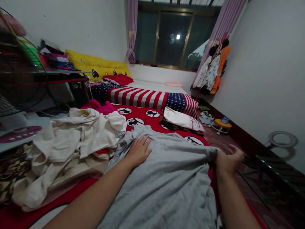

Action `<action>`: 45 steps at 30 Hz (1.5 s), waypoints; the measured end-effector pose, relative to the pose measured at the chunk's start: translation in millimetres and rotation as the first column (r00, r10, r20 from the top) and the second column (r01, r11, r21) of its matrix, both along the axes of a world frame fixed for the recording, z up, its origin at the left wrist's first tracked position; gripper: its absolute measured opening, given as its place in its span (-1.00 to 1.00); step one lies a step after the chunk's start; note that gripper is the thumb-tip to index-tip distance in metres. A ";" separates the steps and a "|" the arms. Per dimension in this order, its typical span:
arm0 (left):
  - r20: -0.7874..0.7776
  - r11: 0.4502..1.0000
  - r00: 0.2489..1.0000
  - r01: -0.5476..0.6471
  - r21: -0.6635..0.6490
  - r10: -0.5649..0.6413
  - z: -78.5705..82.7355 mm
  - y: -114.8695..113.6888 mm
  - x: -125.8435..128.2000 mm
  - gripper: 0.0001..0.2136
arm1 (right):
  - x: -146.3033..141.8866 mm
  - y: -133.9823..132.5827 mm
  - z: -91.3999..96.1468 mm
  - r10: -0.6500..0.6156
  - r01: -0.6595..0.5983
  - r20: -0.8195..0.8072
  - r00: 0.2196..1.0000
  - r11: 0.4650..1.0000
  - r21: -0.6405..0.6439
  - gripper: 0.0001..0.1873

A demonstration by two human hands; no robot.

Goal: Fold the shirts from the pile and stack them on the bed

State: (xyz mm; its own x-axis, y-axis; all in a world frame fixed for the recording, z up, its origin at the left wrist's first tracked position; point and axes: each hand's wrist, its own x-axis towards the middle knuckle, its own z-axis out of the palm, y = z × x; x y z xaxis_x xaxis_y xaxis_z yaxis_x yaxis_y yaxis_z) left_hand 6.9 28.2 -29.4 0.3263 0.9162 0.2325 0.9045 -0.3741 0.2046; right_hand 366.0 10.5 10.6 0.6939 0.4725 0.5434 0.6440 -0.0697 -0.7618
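A grey T-shirt (166,178) lies spread over a red cloth (147,119) with round white-and-black prints. My left hand (140,149) rests flat on the upper left part of the shirt, fingers out. At the right, my right hand (227,160) grips the shirt's edge and pulls the fabric taut and slightly raised; wrinkles run from that point toward the middle. Left of the shirt is a rumpled heap of cream-white clothes (78,136), close to my left forearm. Beyond the shirt, a folded white garment (178,117) sits on a dark patterned one.
Behind stands a bed with a stars-and-stripes cover (140,97). A cluttered desk (64,76) is at the left. Along the right wall are a yellow stool (222,123), a dark slatted bench (281,168) and a ring-shaped object (283,139). Clothes (212,71) hang by the window.
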 end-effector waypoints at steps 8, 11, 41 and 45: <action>0.027 1.000 1.000 -0.009 -0.007 0.009 0.3 -1.6 1.6 -0.52 | -51.5 23.3 21.4 0.376 -0.374 0.012 0.926 0.915 0.153 -0.71; 0.031 1.000 0.999 -0.010 -0.009 0.010 0.9 -1.0 1.6 -0.51 | -68.4 50.0 12.7 0.499 -0.480 -0.019 0.866 0.821 -0.310 -0.53; 0.406 0.934 0.869 -0.344 0.090 0.281 54.9 135.5 2.1 -0.74 | -67.4 95.9 12.7 0.504 -0.715 -0.627 0.594 0.688 -0.124 -0.91; 0.365 0.957 0.909 -0.262 0.127 0.200 45.0 143.3 17.1 -0.75 | -70.7 113.1 -5.2 0.498 -0.628 -0.519 0.695 0.772 -0.100 -0.86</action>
State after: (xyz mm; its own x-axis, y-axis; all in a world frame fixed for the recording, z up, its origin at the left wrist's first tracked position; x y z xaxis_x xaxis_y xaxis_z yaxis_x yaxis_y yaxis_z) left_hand 23.9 171.6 15.5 -0.0186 0.8928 0.4500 0.8540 -0.2199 0.4715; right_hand 295.3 123.6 5.4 0.3761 0.9250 0.0541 0.2244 -0.0343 -0.9739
